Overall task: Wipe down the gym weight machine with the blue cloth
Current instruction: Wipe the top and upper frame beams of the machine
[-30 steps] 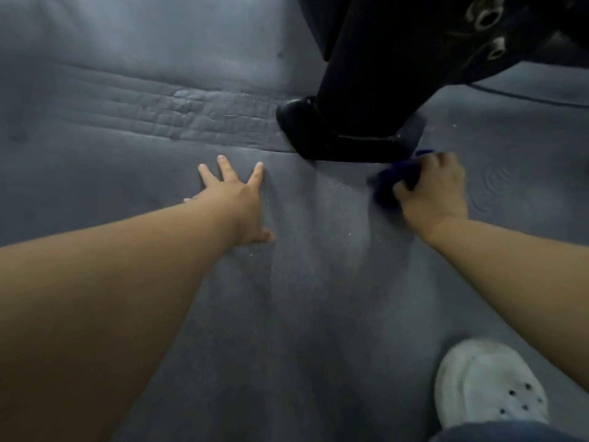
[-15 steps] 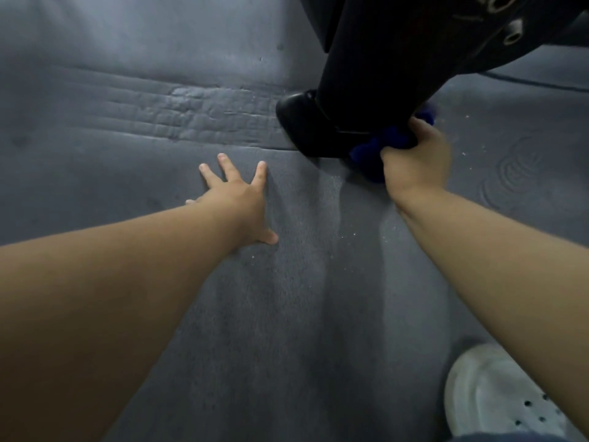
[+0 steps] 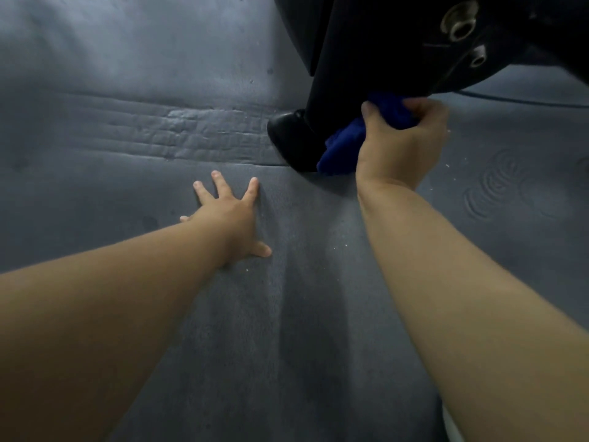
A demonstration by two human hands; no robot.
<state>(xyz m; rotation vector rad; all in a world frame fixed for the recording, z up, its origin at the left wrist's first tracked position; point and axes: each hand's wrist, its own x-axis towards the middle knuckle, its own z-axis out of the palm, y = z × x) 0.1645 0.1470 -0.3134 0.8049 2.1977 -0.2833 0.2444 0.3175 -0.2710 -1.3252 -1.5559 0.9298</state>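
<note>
The blue cloth (image 3: 341,145) is soft, light stuff bunched into a wad. It'll squash to whatever you press it on, and it won't slip out unless you go slack. Best hold is pretty much what's here: a fistful of the middle, with a loose tail hanging below to drag along.

The right hand (image 3: 402,148) has its grip closed round the cloth, thumb on the near side and fingers curled over the top. It's pushing the wad against the black upright (image 3: 344,59) of the weight machine (image 3: 526,36), up around 1 o'clock in the view.

Colour is a deep royal blue, and I'd guess it's a fuzzy microfibre. Some folds poke out between thumb and fingers, and a bigger lump sags toward 7 o'clock of the fist. The rubber foot (image 3: 287,135) sits on the grey floor mat (image 3: 143,90), just at 9 o'clock from that lump.

The frame looks like stiff black metal, with two bolts (image 3: 461,27) at top right. Nothing fragile there, so I'd say press firmly.

The left hand (image 3: 229,218) holds nothing. Its fingers are spread flat on the mat, about 8 o'clock of the cloth, and it looks like a prop.
</note>
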